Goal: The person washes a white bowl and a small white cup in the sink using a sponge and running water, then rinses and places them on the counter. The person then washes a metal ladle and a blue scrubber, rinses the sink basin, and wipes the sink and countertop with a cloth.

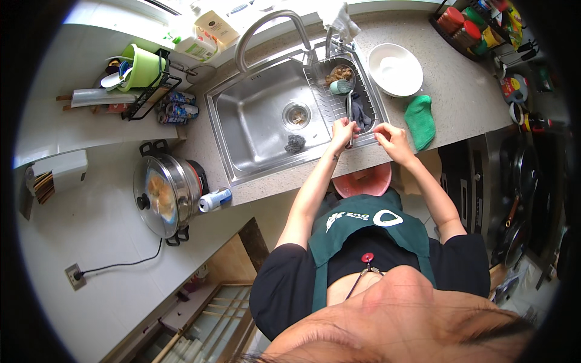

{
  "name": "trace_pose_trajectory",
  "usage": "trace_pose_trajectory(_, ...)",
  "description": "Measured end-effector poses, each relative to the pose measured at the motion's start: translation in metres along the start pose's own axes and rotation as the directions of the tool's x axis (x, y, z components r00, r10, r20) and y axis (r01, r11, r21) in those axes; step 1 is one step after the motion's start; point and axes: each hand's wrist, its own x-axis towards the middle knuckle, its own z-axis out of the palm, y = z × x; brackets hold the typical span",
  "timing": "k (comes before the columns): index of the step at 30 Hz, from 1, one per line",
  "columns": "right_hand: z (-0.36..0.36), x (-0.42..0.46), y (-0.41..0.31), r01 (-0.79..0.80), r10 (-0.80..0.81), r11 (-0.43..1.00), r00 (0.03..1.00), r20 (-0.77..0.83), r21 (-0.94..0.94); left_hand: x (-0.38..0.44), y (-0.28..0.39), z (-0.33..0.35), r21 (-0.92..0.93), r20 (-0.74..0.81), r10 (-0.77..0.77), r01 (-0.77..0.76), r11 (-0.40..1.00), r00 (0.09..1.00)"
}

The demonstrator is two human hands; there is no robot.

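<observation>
My left hand (344, 131) is shut on a slim metal utensil (349, 106), held lengthwise over the right side of the sink (268, 104); its exact kind is unclear. Just right of it, my right hand (394, 139) hovers by the sink's front right corner, fingers bent and slightly apart, with nothing visible in them. Beneath the utensil, a wire drain basket (322, 100) holds a dark grey cloth (359, 113), a pale green scrubber (340, 86) and a small dish of brownish scraps (339, 74).
A steel wool scourer (295, 143) lies in the basin near the drain (297, 115). Right of the sink are a white bowl (395, 70) and a green cloth (420, 122). The curved faucet (277, 18) arches over the back. A pink basin (363, 180) sits below the counter; a lidded steamer (163, 195) stands left.
</observation>
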Motion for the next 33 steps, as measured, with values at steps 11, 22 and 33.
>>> trace_pose_trajectory(11,0.072,-0.001,-0.061,0.039,-0.049,0.998,0.97,-0.239,-0.044,-0.06,0.024,-0.108,-0.67,0.708,0.359,0.739,0.071,0.608)
trace_pose_trajectory(22,0.154,0.254,-0.018,0.063,-0.091,0.934,0.994,-0.063,-0.351,-0.09,0.013,-0.209,-0.919,0.351,0.167,0.305,0.25,0.921)
trace_pose_trajectory(33,0.193,0.255,-0.081,0.239,-0.228,0.964,0.969,-0.094,0.116,-0.034,0.021,-0.225,-0.943,0.334,0.158,0.329,0.056,0.929)
